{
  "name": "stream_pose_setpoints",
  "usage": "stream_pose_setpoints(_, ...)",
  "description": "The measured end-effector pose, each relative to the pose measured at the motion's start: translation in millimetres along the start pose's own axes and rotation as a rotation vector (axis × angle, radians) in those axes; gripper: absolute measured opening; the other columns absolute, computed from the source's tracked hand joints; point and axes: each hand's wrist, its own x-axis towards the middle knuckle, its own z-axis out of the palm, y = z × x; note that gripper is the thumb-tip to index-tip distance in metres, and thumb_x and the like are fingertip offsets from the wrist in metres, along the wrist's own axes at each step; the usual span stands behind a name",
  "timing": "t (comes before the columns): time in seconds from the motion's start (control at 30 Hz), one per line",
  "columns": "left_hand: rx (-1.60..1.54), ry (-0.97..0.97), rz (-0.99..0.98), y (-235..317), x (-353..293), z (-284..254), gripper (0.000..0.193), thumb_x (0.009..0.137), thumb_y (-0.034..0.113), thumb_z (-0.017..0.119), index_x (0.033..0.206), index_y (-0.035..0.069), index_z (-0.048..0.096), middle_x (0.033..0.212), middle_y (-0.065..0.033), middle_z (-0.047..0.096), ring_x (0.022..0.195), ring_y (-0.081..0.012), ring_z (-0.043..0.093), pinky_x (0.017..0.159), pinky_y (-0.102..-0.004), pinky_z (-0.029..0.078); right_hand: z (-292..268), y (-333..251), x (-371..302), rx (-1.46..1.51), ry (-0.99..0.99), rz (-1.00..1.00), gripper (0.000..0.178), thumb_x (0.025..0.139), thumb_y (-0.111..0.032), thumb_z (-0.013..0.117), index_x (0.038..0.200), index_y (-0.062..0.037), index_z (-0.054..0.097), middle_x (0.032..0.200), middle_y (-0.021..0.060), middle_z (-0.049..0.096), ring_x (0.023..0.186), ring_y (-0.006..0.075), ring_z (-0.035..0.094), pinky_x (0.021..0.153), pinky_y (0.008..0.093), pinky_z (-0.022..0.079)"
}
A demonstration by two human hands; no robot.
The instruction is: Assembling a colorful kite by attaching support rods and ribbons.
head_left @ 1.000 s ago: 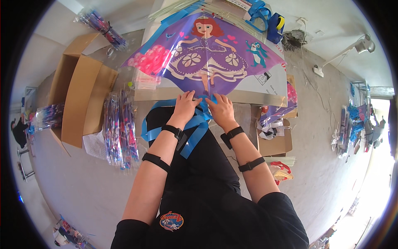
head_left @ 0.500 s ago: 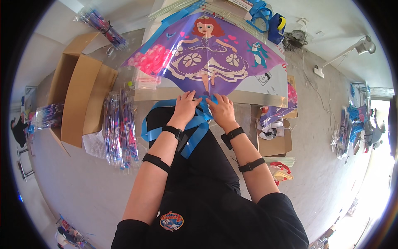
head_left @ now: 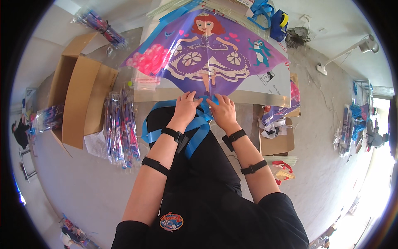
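A purple kite (head_left: 207, 54) printed with a red-haired princess lies spread on the table, its lower tip toward me. Blue ribbon tails (head_left: 195, 139) hang from that tip over the table's near edge and across my black trousers. My left hand (head_left: 186, 108) pinches the left side of the tip, thumb pointing inward. On the opposite side, my right hand (head_left: 222, 110) is closed at the tip where the blue ribbon meets it. The thumbs almost meet, and the exact spot under the fingertips is partly hidden.
Clear plastic packets (head_left: 147, 81) lie under the kite's left wing. A blue tape dispenser (head_left: 279, 25) and coiled blue ribbon (head_left: 262, 14) are at the far right of the table. Thin rods lie along the back. Tall cardboard box (head_left: 74, 95) and wrapped kite bundles (head_left: 120, 128) stand left; an open carton (head_left: 277, 145) stands right.
The view has shifted slightly. Both hands stay at the kite's lower tip in nearly the same pose.
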Motion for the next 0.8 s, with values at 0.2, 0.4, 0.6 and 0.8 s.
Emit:
stream_pose_setpoints(0.2,0.019,-0.011,0.005,-0.1,0.9,-1.4,0.041,0.083,0.006,0.046,0.116,0.024,0.064,0.132,-0.0127,0.049,0.123,-0.0317,0.043,0.100,-0.0449,0.034,-10.8,23.9,11.1,0.302,0.102,0.071,0.035,0.077,-0.014,0.065,0.113,-0.0150,0.064,0.108,0.0104,0.059,0.103,0.0306,0.055,0.087,0.0406,0.045)
stream_pose_setpoints(0.4,0.023,0.032,0.048,1.2,3.6,-1.2,0.042,0.082,0.006,0.047,0.118,0.021,0.062,0.130,-0.0126,0.049,0.120,-0.0330,0.046,0.096,-0.0451,0.039,-44.1,146.7,56.2,0.649,0.285,0.492,0.023,0.082,-0.013,0.062,0.103,-0.0047,0.066,0.092,0.0116,0.067,0.086,0.0219,0.064,0.076,0.0328,0.050)
stream_pose_setpoints(0.6,0.001,0.023,0.032,8.2,10.7,-12.5,0.036,0.079,0.005,0.050,0.109,0.017,0.067,0.128,-0.0140,0.051,0.117,-0.0332,0.047,0.095,-0.0467,0.037,-77.8,316.5,156.3,0.453,0.434,0.848,0.030,0.080,-0.029,0.064,0.101,-0.0081,0.067,0.083,0.0093,0.069,0.084,0.0234,0.065,0.075,0.0324,0.050)
stream_pose_setpoints(0.8,0.014,-0.075,-0.004,12.9,17.7,-23.4,0.039,0.079,0.003,0.051,0.111,0.018,0.067,0.129,-0.0137,0.050,0.120,-0.0327,0.045,0.103,-0.0524,0.029,-104.2,389.9,238.8,0.058,0.558,0.769,0.035,0.083,-0.036,0.057,0.105,-0.0111,0.066,0.089,0.0163,0.068,0.091,0.0338,0.063,0.083,0.0423,0.048)
